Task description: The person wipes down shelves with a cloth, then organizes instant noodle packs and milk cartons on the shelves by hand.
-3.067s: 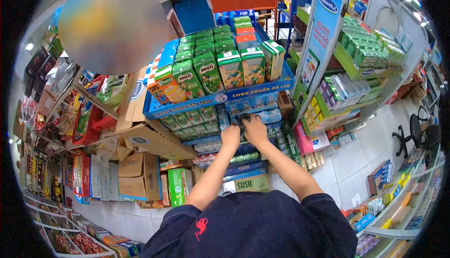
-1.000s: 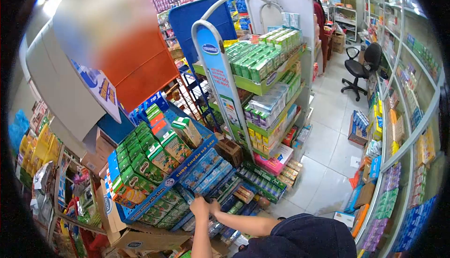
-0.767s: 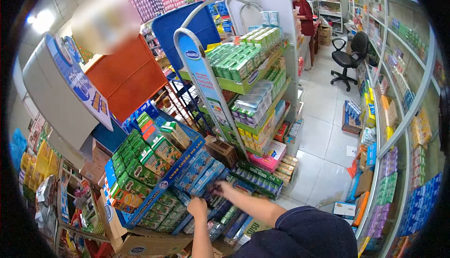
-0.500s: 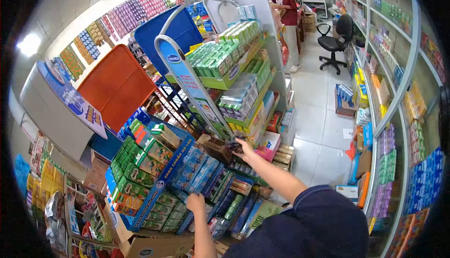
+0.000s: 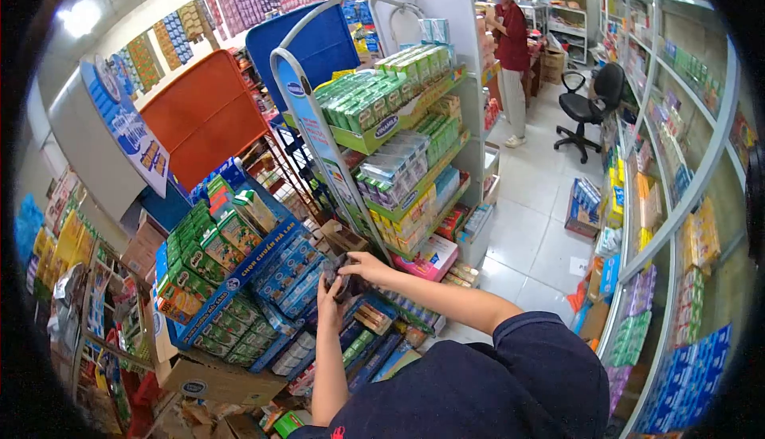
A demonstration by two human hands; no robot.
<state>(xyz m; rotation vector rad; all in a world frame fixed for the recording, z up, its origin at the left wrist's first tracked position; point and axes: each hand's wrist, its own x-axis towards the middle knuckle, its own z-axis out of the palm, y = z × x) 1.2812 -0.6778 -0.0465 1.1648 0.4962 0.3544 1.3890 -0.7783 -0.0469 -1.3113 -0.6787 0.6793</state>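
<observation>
My left hand [image 5: 328,299] and my right hand [image 5: 365,267] meet in front of the milk display, fingers closed on a small dark crumpled thing [image 5: 344,281]. It looks soft like cloth or plastic, but I cannot tell its kind. Just left of my hands are blue milk packs [image 5: 288,273] behind a blue printed banner strip [image 5: 237,276]. Green Milo cartons [image 5: 195,262] stand stacked beyond the strip. Under my forearms lie rows of small packets and boxes [image 5: 374,318].
A Vinamilk rack [image 5: 388,127] with green cartons rises ahead. Glass-fronted shelves [image 5: 673,192] line the right side. On the tiled aisle floor [image 5: 522,236] stand a black office chair [image 5: 596,104] and a person [image 5: 511,48] in a red top. An open cardboard box [image 5: 227,379] sits at lower left.
My right hand has come left and toward me with the dark thing. My left hand has risen from the packs to meet it. The view has shifted, and the person has turned.
</observation>
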